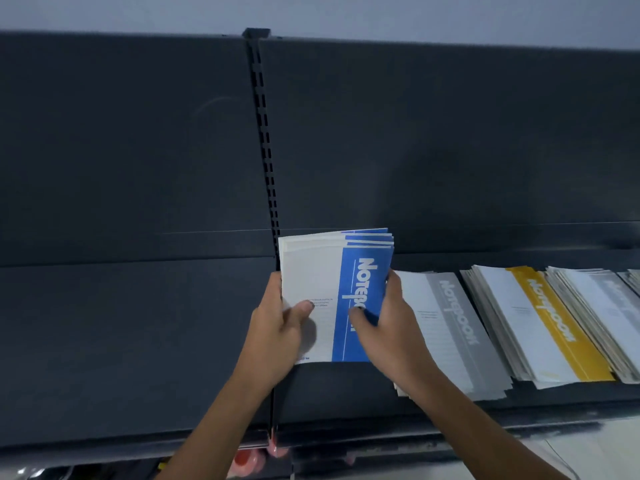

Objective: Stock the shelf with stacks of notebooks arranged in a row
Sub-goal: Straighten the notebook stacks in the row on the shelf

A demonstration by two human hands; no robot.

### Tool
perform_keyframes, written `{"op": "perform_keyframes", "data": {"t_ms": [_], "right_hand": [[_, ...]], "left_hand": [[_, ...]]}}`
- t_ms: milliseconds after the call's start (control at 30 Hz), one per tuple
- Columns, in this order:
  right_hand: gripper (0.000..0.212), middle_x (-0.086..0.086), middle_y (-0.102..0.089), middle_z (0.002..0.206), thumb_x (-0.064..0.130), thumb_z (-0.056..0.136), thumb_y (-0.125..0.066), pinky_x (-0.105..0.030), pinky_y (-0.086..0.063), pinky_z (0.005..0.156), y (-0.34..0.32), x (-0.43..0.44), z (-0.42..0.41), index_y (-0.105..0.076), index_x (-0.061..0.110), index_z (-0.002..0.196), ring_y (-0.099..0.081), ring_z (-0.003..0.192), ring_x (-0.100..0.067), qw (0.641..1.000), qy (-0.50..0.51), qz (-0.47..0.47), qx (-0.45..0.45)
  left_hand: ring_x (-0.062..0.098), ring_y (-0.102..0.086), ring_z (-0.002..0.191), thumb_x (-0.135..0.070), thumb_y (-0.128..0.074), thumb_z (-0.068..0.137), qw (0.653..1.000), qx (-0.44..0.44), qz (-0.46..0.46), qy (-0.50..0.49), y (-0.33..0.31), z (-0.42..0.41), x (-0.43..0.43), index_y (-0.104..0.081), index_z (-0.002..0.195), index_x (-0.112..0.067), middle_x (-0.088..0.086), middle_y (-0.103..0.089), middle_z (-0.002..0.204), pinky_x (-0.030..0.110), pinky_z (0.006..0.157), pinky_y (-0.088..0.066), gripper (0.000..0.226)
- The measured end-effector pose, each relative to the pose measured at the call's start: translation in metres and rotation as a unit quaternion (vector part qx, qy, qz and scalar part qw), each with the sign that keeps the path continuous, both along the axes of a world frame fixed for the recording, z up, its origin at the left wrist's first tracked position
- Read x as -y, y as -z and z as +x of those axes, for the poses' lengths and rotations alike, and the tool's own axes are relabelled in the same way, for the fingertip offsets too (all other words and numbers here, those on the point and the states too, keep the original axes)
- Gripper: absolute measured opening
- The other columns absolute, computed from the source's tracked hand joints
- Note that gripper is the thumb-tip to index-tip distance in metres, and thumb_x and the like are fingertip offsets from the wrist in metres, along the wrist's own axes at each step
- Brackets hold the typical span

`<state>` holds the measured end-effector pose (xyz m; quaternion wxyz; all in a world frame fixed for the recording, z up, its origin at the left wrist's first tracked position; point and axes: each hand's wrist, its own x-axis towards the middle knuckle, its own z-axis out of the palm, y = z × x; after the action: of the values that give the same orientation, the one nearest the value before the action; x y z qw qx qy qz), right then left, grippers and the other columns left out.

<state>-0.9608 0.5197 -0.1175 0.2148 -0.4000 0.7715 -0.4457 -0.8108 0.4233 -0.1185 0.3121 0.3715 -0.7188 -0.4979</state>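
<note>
on my far left the dark shelf [121, 341] lies bare, a flat matte metal deck with a smooth back panel behind it, and a slotted upright [265, 140] splits the panel near the middle. next i see my left hand [277, 336] clamped on the left edge of the blue notebook stack [332, 296], thumb lying across the white part of the top cover, the other fingers hidden behind the pile. the stack sits just right of the upright, tipped up off the deck with its far end raised; its long axis runs away from me toward the back panel, and the blue band with white lettering runs along that same axis on the right side. the covers are glossy thin card, fanned slightly at the top edge. my right hand [388, 327] grips the stack's right edge, thumb pressed on the blue band, fingers wrapped around the side. just beside it a grey-banded stack [450, 327] lies flat, long axis front to back, then a yellow-banded stack [547, 323] the same way, touching it, and another grey pile [609, 306] at the frame's right edge, its sheets loosely splayed.
</note>
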Motion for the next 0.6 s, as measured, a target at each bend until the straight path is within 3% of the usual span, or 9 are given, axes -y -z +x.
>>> {"op": "perform_keyframes", "data": {"t_ms": [67, 167, 300, 400, 500, 600], "right_hand": [[0.053, 0.014, -0.059, 0.119, 0.018, 0.095, -0.061, -0.016, -0.052, 0.074, -0.007, -0.004, 0.006, -0.029, 0.055, 0.116, -0.063, 0.102, -0.003, 0.999, 0.007, -0.039, -0.017], [0.042, 0.012, -0.063, 0.11, 0.017, 0.094, -0.062, -0.025, -0.058, 0.073, -0.005, -0.013, 0.013, -0.037, 0.046, 0.111, -0.067, 0.093, -0.002, 0.999, 0.006, -0.051, 0.008], [0.039, 0.013, -0.064, 0.108, 0.009, 0.093, -0.063, -0.015, -0.052, 0.077, 0.004, -0.022, 0.019, -0.047, 0.035, 0.118, -0.064, 0.098, 0.001, 0.998, -0.002, -0.054, 0.023], [0.041, 0.015, -0.065, 0.107, 0.005, 0.093, -0.063, -0.017, -0.054, 0.078, 0.007, -0.023, 0.021, -0.048, 0.026, 0.124, -0.065, 0.099, 0.0, 0.997, -0.002, -0.052, 0.05], [0.042, 0.013, -0.064, 0.104, 0.001, 0.092, -0.063, -0.011, -0.051, 0.073, 0.006, -0.023, 0.024, -0.048, 0.019, 0.126, -0.064, 0.095, 0.003, 0.997, -0.003, -0.059, 0.051], [0.042, 0.015, -0.059, 0.105, -0.001, 0.093, -0.061, -0.004, -0.046, 0.07, 0.006, -0.024, 0.029, -0.045, 0.016, 0.129, -0.059, 0.094, 0.012, 0.998, -0.001, -0.051, 0.038]], "left_hand": [[0.003, -0.064, 0.102, -0.003, -0.052, 0.102, 0.999, -0.05, 0.004, 0.017, -0.006, 0.004, -0.007, -0.049, 0.129, -0.025, -0.02, -0.068, 0.11, 0.012, 0.08, -0.049, 0.036], [0.008, -0.065, 0.106, -0.009, -0.051, 0.103, 0.996, -0.08, 0.022, 0.028, -0.006, 0.01, -0.014, -0.048, 0.13, -0.03, -0.014, -0.068, 0.116, 0.02, 0.085, -0.053, 0.035], [0.008, -0.061, 0.114, -0.009, -0.055, 0.101, 0.995, -0.072, 0.054, 0.035, -0.001, 0.017, -0.021, -0.043, 0.138, -0.03, -0.012, -0.065, 0.123, 0.027, 0.093, -0.05, 0.044], [0.005, -0.059, 0.115, -0.01, -0.056, 0.1, 0.994, -0.078, 0.07, 0.041, 0.0, 0.019, -0.024, -0.041, 0.141, -0.031, -0.015, -0.063, 0.123, 0.022, 0.091, -0.048, 0.048], [-0.011, -0.054, 0.112, -0.008, -0.052, 0.099, 0.993, -0.081, 0.082, 0.028, -0.001, 0.016, -0.029, -0.035, 0.139, -0.032, -0.036, -0.054, 0.116, 0.006, 0.085, -0.044, 0.05], [-0.018, -0.05, 0.105, -0.003, -0.045, 0.1, 0.997, -0.036, 0.074, 0.015, 0.005, 0.011, -0.032, -0.031, 0.128, -0.028, -0.034, -0.046, 0.114, 0.002, 0.081, -0.042, 0.04]]}}
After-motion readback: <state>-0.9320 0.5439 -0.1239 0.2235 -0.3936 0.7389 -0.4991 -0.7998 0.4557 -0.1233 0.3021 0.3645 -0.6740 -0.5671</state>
